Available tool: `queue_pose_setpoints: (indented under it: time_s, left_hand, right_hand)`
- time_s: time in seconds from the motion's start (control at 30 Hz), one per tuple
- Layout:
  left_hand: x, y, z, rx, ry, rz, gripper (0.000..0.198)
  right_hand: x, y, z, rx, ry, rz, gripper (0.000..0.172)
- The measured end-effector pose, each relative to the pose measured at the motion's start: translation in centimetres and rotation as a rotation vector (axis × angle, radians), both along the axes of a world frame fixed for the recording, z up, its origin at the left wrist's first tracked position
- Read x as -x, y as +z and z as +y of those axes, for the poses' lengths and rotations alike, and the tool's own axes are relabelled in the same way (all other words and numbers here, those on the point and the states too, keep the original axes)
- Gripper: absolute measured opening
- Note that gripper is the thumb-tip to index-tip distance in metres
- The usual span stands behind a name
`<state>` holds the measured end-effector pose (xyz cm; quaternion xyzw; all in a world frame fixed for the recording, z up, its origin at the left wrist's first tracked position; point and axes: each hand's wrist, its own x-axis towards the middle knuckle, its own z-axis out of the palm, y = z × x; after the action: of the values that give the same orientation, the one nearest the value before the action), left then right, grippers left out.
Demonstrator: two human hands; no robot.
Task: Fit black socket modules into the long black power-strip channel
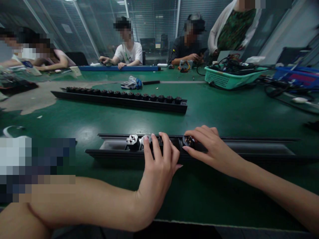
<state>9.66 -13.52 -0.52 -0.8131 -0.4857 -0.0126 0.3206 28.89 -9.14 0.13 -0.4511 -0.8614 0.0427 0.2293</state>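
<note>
A long black channel rail (pixel 259 147) lies across the table in front of me, with socket modules seated in its groove. My left hand (pixel 160 152) rests over several of these, its fingers apart and its thumb on the near side. To its left, one socket module (pixel 133 141) shows metal pins on a pale top; the ones under my fingers are partly hidden. Between thumb and fingers, my right hand (pixel 209 146) pinches another black socket module (pixel 188 141) in the groove, slightly apart from the others.
Farther back lies a second black rail (pixel 124 101) filled with a row of similar modules. Behind it are a glove (pixel 132 83), a green basket (pixel 229 78) of cables and a long blue bar (pixel 114 68). Several people sit or stand around the table (pixel 199 109). Loose cables lie right.
</note>
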Motion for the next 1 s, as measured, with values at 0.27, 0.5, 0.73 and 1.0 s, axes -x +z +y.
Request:
queue_pose_setpoints:
  time_s: [0.27,0.5,0.73,1.0]
  left_hand:
    - [0.07,-0.12,0.32,-0.004,-0.013,0.003,0.060]
    - [0.13,-0.31,0.33,0.024,-0.026,-0.042,0.057]
    - [0.08,-0.41,0.39,0.013,-0.027,-0.039,0.056]
    - [0.16,-0.31,0.34,0.001,-0.024,-0.007,0.055]
  right_hand:
    - [-0.04,0.27,-0.06,0.005,-0.018,0.007,0.022]
    - [-0.16,0.23,-0.02,0.015,-0.026,0.011,0.020]
    - [-0.23,0.33,-0.02,0.031,-0.025,0.011,0.019]
    - [-0.33,0.52,0.05,0.015,-0.018,-0.002,0.016]
